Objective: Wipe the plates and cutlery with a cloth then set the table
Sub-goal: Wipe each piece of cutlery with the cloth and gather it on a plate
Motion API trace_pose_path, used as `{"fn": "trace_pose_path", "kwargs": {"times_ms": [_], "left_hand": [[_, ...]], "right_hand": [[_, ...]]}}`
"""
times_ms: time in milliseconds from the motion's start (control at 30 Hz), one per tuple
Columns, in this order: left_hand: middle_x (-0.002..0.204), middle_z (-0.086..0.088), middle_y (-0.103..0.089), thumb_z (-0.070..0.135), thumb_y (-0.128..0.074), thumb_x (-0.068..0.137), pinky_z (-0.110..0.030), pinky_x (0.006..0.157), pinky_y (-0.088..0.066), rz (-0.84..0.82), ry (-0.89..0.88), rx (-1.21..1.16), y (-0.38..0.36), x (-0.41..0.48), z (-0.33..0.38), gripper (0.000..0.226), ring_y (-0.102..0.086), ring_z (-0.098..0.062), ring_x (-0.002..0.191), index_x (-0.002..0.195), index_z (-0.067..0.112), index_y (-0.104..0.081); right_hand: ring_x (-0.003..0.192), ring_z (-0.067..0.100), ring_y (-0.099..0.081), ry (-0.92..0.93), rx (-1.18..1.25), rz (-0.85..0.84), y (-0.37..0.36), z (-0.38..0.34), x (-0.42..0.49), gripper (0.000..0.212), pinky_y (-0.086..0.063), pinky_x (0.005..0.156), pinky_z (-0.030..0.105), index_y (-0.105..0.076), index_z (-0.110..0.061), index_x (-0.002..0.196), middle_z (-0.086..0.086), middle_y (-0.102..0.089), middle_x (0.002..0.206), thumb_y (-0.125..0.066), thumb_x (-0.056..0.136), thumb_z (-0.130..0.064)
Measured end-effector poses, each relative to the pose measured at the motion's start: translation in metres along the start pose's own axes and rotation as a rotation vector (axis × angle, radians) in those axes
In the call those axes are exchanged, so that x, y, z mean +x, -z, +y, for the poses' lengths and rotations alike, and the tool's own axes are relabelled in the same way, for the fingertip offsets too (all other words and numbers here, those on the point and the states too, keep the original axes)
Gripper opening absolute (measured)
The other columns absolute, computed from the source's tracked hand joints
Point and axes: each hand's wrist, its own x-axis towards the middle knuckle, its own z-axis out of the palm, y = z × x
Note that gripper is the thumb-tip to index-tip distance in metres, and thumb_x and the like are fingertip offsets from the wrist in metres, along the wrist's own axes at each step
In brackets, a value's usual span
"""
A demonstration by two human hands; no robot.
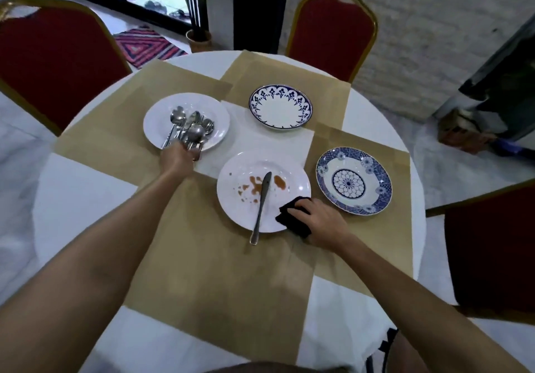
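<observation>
Two hands out over the tabletop (81, 193). On the left hand (179, 157), fingers curled round the handles of a bunch of cutlery (189, 128), spoon bowls fanned across a plain white plate (214, 112). On the right hand (321, 222), fingers closed on a dark cloth (292, 217), pressed at the near right rim of a stained white plate (292, 172). Across that plate, a knife (262, 203), handle past the near rim. Just right, a blue floral plate (353, 183); farther off, a blue-rimmed plate (280, 106). Beneath all, tan placemats (217, 271). Around, red chairs (330, 30).
</observation>
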Motion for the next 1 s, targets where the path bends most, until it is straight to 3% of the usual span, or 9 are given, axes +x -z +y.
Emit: {"fn": "trace_pose_path", "kwargs": {"times_ms": [100, 200, 400, 500, 633, 767, 900, 1000], "left_hand": [[0.12, -0.024, -0.06, 0.023, -0.066, 0.088, -0.041, 0.088, -0.042, 0.021, -0.018, -0.031, -0.002, 0.014, 0.004, 0.048, -0.054, -0.04, 0.112, 0.125, -0.001, -0.046], [0.115, -0.023, -0.061, 0.021, -0.063, 0.087, -0.042, 0.087, -0.044, 0.012, -0.049, 0.065, -0.004, 0.028, 0.006, 0.037, -0.055, -0.04, 0.108, 0.116, 0.001, -0.052], [0.117, -0.03, -0.053, 0.005, -0.042, 0.096, -0.05, 0.089, -0.042, 0.086, -0.177, 0.378, -0.013, 0.038, 0.003, 0.029, -0.051, -0.046, 0.108, 0.122, -0.005, -0.049], [0.119, -0.031, -0.052, 0.002, -0.041, 0.094, -0.049, 0.09, -0.039, 0.112, -0.22, 0.494, -0.018, 0.044, 0.001, 0.034, -0.047, -0.045, 0.111, 0.126, -0.005, -0.046], [0.123, -0.029, -0.05, 0.011, -0.048, 0.092, -0.047, 0.093, -0.035, 0.145, -0.21, 0.487, -0.021, 0.04, 0.0, 0.035, -0.044, -0.043, 0.113, 0.124, -0.003, -0.047], [0.126, -0.022, -0.05, 0.014, -0.05, 0.091, -0.046, 0.095, -0.034, 0.173, -0.363, 0.425, -0.033, 0.002, 0.018, 0.035, -0.045, -0.038, 0.116, 0.124, 0.003, -0.051], [0.1, -0.008, -0.065, 0.041, -0.047, 0.094, -0.037, 0.08, -0.044, -0.074, -0.466, 0.327, -0.065, -0.075, 0.028, 0.033, -0.057, -0.027, 0.095, 0.103, 0.013, -0.06], [0.098, -0.005, -0.066, 0.054, -0.047, 0.089, -0.039, 0.084, -0.046, -0.245, -0.466, 0.485, -0.084, -0.115, 0.02, 0.043, -0.057, -0.026, 0.099, 0.101, 0.017, -0.064]], "right_hand": [[0.08, 0.033, -0.061, -0.012, -0.009, -0.023, -0.008, 0.002, -0.003, 0.055, -0.053, 0.054, 0.038, -0.054, -0.016, 0.124, 0.014, -0.06, 0.116, -0.061, 0.072, -0.033], [0.079, 0.033, -0.059, 0.009, -0.055, -0.054, -0.017, 0.006, -0.002, 0.078, -0.05, 0.048, 0.036, -0.045, -0.019, 0.132, 0.012, -0.057, 0.122, -0.079, 0.063, -0.026], [0.076, 0.032, -0.058, 0.043, -0.096, 0.032, -0.026, 0.006, 0.005, 0.072, -0.048, 0.047, 0.035, -0.046, -0.017, 0.132, 0.009, -0.05, 0.123, -0.077, 0.067, -0.021], [0.075, 0.032, -0.058, 0.016, -0.108, 0.042, -0.028, 0.003, 0.002, 0.067, -0.048, 0.048, 0.035, -0.047, -0.017, 0.131, 0.011, -0.054, 0.123, -0.075, 0.07, -0.019], [0.078, 0.031, -0.056, -0.033, -0.097, 0.023, -0.031, -0.002, 0.0, 0.071, -0.05, 0.048, 0.036, -0.043, -0.018, 0.133, 0.011, -0.054, 0.125, -0.075, 0.071, -0.018], [0.078, 0.03, -0.059, -0.034, -0.095, 0.014, -0.024, -0.004, 0.002, 0.078, -0.049, 0.048, 0.033, -0.047, -0.019, 0.131, 0.01, -0.056, 0.123, -0.083, 0.061, -0.019], [0.071, 0.027, -0.06, 0.006, -0.135, 0.016, -0.013, -0.004, 0.005, 0.077, -0.044, 0.045, 0.027, -0.061, -0.017, 0.123, 0.008, -0.06, 0.117, -0.087, 0.05, -0.019], [0.073, 0.026, -0.061, -0.017, -0.143, -0.03, -0.011, -0.006, 0.003, 0.081, -0.043, 0.043, 0.026, -0.06, -0.018, 0.124, 0.006, -0.06, 0.118, -0.087, 0.048, -0.021]]}}
